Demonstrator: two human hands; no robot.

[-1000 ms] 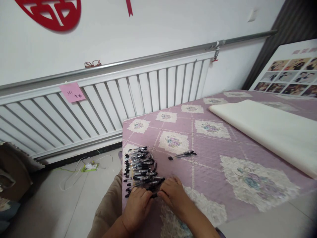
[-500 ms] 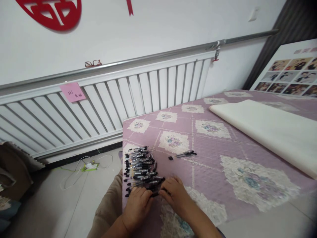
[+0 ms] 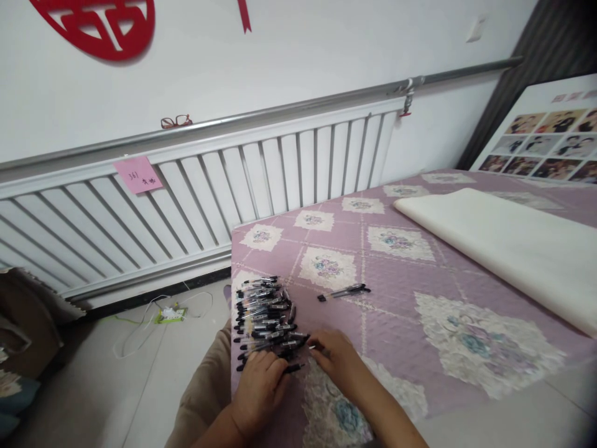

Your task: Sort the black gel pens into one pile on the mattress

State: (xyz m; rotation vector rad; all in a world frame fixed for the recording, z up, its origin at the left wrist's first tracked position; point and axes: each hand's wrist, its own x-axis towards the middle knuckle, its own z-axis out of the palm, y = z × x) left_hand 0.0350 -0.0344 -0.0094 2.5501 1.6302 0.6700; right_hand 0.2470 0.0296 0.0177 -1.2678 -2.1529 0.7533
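A heap of several black-and-clear pens [image 3: 265,314] lies at the near left corner of a purple quilted bed cover [image 3: 396,280]. My left hand [image 3: 259,389] is curled at the near edge of the heap, fingers closed round a black pen whose tip sticks out to the right. My right hand [image 3: 336,356] sits just right of it, fingers pinched on a thin pen part. A pair of pens [image 3: 344,291] lies apart, farther up the cover.
A white folded sheet [image 3: 508,246] lies on the right of the bed. A slatted white radiator cover [image 3: 186,199] with a pink note [image 3: 137,174] runs along the wall. Cables and a small green item [image 3: 170,313] lie on the floor. A photo board [image 3: 550,137] leans at far right.
My right hand has drawn slightly right and away from my left hand, pulling a thin piece clear. The pen in my left hand now shows between the hands.
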